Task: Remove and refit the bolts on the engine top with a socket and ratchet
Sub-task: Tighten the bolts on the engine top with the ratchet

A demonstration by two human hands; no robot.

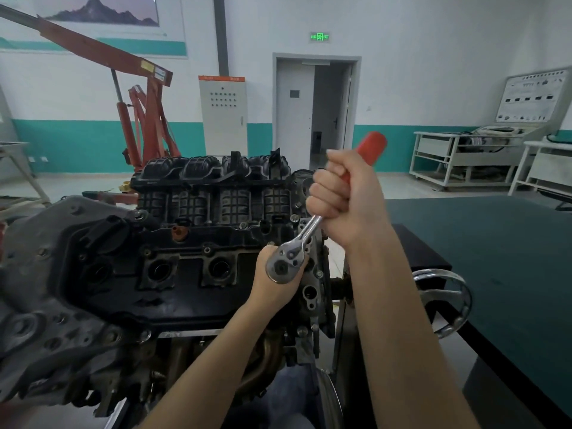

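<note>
Ratchet [305, 243] — chrome head, red handle. Engine [154, 258] black on top, grey casting at left. Crane [145, 119] red-orange. Table [495, 243] dark green — wall band [77, 144] teal.

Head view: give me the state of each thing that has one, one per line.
Ratchet: head down on the engine top's right end, handle angled up to the right.
Right hand: fingers curled round the red handle.
Left hand: cupped under the ratchet head.
Door: open.
Exit sign: lit.
</note>
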